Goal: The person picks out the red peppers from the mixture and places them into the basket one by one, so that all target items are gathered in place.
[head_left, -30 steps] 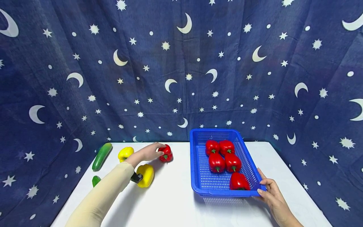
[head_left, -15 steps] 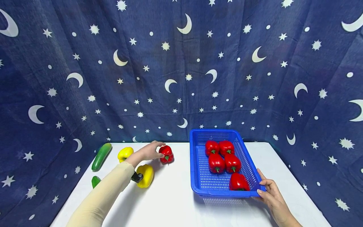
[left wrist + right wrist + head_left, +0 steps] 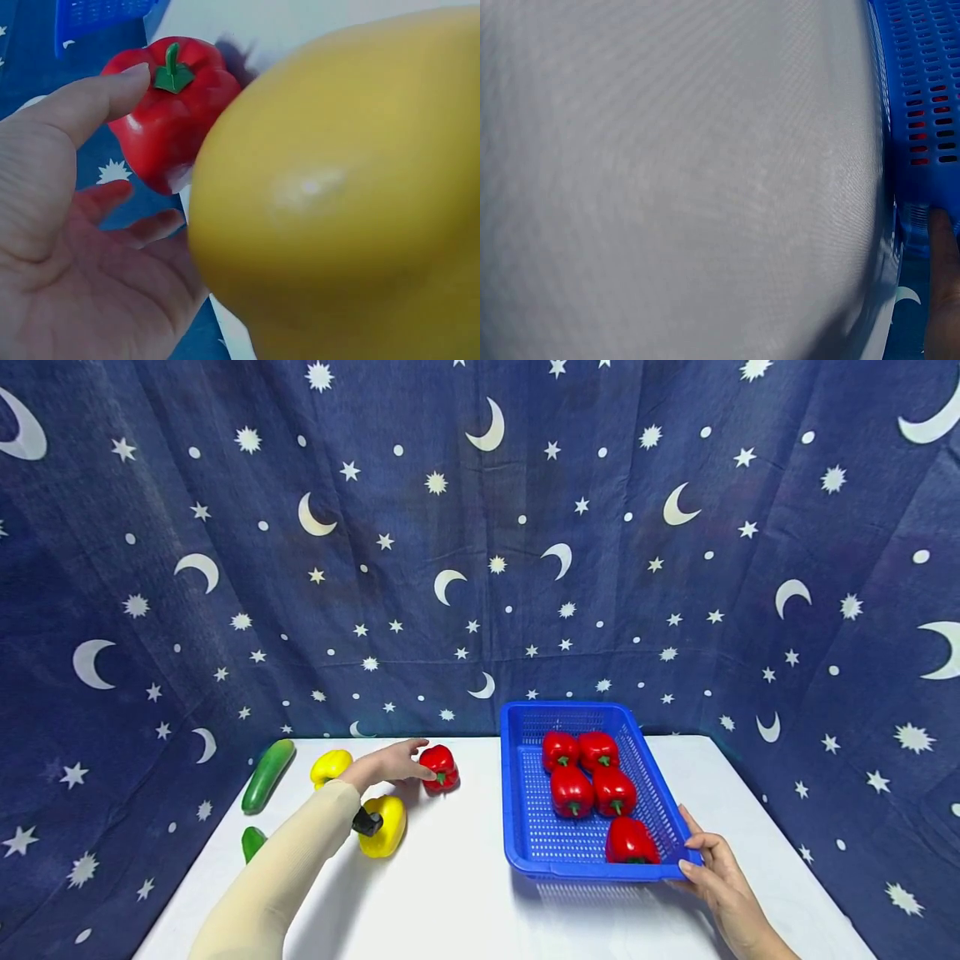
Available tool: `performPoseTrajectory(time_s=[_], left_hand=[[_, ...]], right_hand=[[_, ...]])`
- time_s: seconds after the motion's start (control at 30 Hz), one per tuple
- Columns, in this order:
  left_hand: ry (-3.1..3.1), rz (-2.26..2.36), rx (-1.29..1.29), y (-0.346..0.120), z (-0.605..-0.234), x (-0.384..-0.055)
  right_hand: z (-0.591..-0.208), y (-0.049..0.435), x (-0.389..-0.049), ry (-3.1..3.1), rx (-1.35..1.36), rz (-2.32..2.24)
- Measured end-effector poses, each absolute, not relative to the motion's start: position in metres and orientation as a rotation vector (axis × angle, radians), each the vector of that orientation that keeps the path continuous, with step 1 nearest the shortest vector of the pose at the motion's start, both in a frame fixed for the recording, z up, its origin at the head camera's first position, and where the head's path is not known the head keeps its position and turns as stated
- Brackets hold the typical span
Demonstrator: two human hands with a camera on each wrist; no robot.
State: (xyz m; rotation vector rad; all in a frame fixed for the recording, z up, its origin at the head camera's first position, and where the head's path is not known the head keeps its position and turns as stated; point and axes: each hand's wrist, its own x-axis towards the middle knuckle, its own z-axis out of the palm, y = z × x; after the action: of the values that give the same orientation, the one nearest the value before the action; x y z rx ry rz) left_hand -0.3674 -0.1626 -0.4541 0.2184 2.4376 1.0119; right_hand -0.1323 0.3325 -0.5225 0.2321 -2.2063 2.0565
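Observation:
My left hand (image 3: 395,762) is just left of a red bell pepper (image 3: 439,768) on the white table. In the left wrist view its thumb (image 3: 112,97) lies over the pepper's side near the green stem, and the other fingers spread below, apart from it. Close under the left wrist is a yellow bell pepper (image 3: 384,827), which fills much of the left wrist view. My right hand (image 3: 723,881) grips the near right corner of a blue plastic basket (image 3: 517,827), thumb at the rim. Several red bell peppers (image 3: 573,792) lie inside the basket.
Another yellow bell pepper (image 3: 330,767) sits behind the left wrist. At the table's left lie a long green cucumber (image 3: 267,777) and a green vegetable (image 3: 253,842), partly hidden by the sleeve. A dark blue star-and-moon curtain (image 3: 480,568) surrounds the white table (image 3: 442,893).
My left fingers have come off the top of the red bell pepper and drawn slightly left. The left forearm has shifted a little right. The right hand and basket stay put.

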Motion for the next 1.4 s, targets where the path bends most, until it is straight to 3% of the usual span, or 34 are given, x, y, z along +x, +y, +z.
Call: performPoseTrajectory(time_s=[0.4, 0.73, 1.4], left_hand=[[2.145, 1.236, -0.025, -0.155, -0.444, -0.375], [2.103, 1.269, -0.055, -0.153, -0.446, -0.379], [2.076, 1.289, -0.076, -0.155, -0.45, -0.379]], right_hand=[[-0.524, 0.333, -0.133, -2.185, 0.283, 2.047], [-0.524, 0.332, -0.132, -2.211, 0.222, 2.045], [-0.526, 0.335, -0.133, -2.149, 0.346, 2.065]])
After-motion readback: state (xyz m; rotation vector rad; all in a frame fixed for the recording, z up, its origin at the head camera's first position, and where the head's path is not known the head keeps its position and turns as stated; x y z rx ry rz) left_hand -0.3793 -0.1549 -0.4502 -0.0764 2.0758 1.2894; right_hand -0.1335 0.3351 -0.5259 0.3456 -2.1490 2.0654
